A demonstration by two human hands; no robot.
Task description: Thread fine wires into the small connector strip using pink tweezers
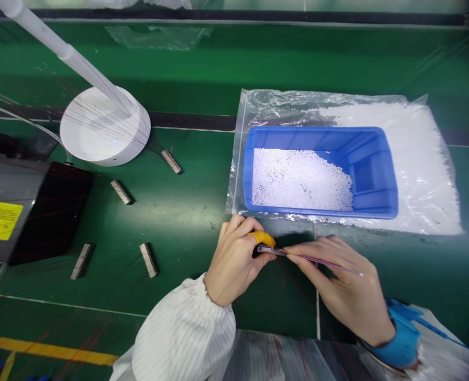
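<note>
My left hand [234, 262], with a yellow finger cot [264, 237] on one finger, is closed on a small dark-and-light block [272, 250], like a component with a row of pins. My right hand [343, 283] pinches a thin pinkish stick-like tool [325, 261]. Its tip meets the block's right end; my fingertips hide the exact contact. Just beyond both hands stands a blue plastic bin [377, 174], partly filled with tiny white beads [297, 182]. A blue strap [401, 333] wraps my right wrist.
Under the bin lies a clear zip bag [424, 169] of white beads. Several similar pin blocks [149, 260] are scattered on the green table [194, 211] at left. A white round base [103, 132] with a slanted pole and fine wires stands behind them, near a dark boxy device [47, 217].
</note>
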